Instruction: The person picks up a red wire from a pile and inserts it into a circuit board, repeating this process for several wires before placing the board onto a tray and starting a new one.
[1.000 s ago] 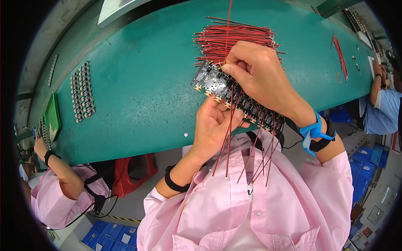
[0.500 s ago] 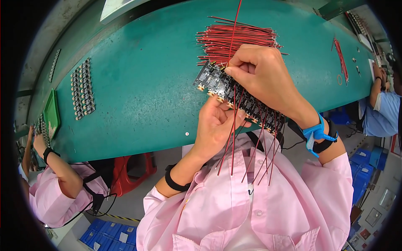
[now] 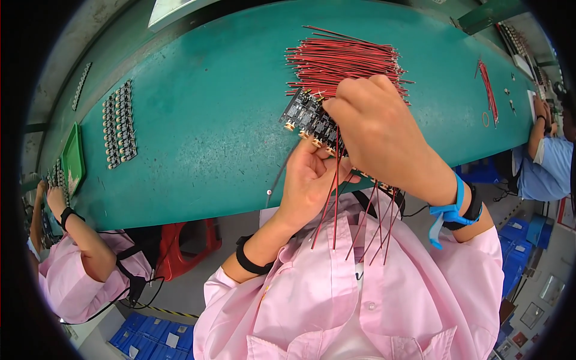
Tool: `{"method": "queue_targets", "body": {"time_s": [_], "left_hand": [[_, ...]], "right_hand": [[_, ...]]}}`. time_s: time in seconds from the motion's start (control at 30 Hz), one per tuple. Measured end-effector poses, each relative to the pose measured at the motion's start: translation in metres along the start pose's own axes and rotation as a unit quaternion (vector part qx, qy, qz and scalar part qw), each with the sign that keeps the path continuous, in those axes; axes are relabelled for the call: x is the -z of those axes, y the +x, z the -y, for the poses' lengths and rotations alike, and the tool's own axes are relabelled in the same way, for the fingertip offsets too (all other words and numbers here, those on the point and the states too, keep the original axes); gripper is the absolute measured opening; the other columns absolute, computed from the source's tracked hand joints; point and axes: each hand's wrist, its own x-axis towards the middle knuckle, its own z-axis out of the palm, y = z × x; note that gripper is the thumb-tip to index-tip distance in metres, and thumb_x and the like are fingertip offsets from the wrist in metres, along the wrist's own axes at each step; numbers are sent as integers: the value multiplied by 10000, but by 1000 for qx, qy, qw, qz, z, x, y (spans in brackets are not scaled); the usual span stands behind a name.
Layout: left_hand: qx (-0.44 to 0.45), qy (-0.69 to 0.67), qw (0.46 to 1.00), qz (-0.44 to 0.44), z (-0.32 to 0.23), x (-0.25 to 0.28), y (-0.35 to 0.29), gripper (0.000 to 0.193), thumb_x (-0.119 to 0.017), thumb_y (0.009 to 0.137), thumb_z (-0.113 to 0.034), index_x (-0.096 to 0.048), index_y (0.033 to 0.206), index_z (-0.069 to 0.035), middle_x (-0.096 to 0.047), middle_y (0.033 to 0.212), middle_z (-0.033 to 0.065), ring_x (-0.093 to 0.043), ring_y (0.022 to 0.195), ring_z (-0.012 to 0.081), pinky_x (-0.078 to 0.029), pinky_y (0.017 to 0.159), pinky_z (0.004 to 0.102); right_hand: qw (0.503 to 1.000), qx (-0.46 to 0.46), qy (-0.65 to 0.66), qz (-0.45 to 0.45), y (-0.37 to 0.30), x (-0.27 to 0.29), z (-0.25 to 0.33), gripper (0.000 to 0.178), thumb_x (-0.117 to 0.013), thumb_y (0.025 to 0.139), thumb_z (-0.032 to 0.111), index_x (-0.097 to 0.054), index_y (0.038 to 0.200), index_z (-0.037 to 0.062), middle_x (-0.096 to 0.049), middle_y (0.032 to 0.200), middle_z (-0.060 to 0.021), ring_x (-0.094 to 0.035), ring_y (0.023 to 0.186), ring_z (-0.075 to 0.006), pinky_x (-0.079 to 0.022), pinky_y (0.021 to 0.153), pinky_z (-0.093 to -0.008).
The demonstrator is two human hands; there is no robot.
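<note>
A strip of black circuit boards [image 3: 309, 118] with brass-coloured round parts along its near edge slants across my hands. My left hand [image 3: 311, 180] grips it from below, fingers and thumb closed at the near edge. Over the strip's far side, my right hand [image 3: 381, 123] is closed, its fingertips bent down onto the boards; what they pinch is hidden. Several red wires [image 3: 335, 204] hang from the strip toward my shirt. A thin, blurred dark line [image 3: 281, 170] runs down from the strip's near edge, left of my left hand. A heap of red wires [image 3: 342, 60] lies just beyond.
On the green table [image 3: 210, 126], more board strips [image 3: 120, 123] lie left, near a green tray [image 3: 73, 159]. A small wire bundle [image 3: 489, 93] and a rubber band [image 3: 486, 119] are right. Co-workers sit at both sides; a red stool [image 3: 189, 246] stands below the edge.
The red wire that stood upright from my right fingers no longer shows there. My right hand has rolled over and lowered onto the strip. A blurred line has appeared left of my left hand.
</note>
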Motion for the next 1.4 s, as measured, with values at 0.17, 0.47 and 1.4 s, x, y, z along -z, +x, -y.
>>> {"method": "queue_targets", "body": {"time_s": [0.17, 0.47, 1.4], "left_hand": [[-16, -20, 1000, -11, 0, 0, 0, 259, -477, 743, -1, -374, 980, 6, -510, 870, 94, -546, 724, 155, -490, 619, 282], [2, 7, 999, -54, -12, 2, -4, 267, -473, 740, 1, -370, 986, 10, -500, 890, 120, -551, 726, 184, -502, 602, 306], [-37, 21, 996, -83, -27, 7, -7, 276, -420, 734, 44, -390, 1006, 3, -536, 869, 115, -572, 722, 179, -515, 572, 252]], "right_hand": [[1000, 10, 8, -3, 0, 5, 1, 135, -499, 672, -6, -531, 803, -2, -485, 681, -89, -466, 608, -245, -358, 568, -307], [987, -148, -56, -15, -26, 14, -69, 76, -514, 683, 18, -517, 758, 8, -497, 663, -111, -481, 617, -270, -371, 545, -340], [964, -199, -115, 135, -76, 28, -41, 120, -488, 625, -32, -479, 730, 25, -513, 605, -74, -467, 534, -256, -335, 541, -314]]}}
